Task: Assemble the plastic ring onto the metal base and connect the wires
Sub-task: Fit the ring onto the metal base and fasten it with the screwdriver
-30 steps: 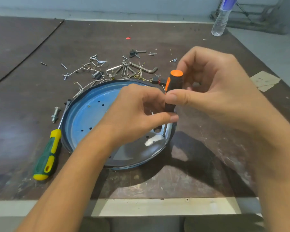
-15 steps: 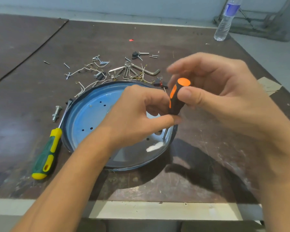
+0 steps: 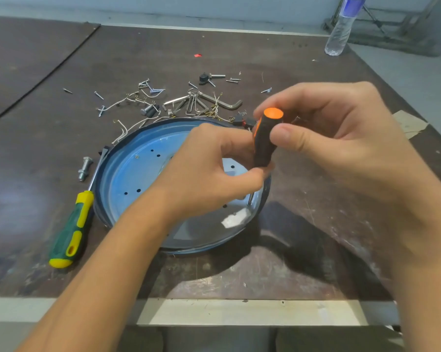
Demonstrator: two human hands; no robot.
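Above the metal base (image 3: 128,179), our right hand (image 3: 341,138) pinches the screwdriver (image 3: 263,143) near its top; our left hand (image 3: 204,174) keeps its grip pinched lower down.

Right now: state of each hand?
Left hand: closed, pinching the orange screwdriver low on its handle.
Right hand: closed, gripping the same screwdriver near its top.

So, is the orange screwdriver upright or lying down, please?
Upright, slightly tilted: the orange screwdriver points cap up, shaft down toward the metal base, held by the left hand and right hand.
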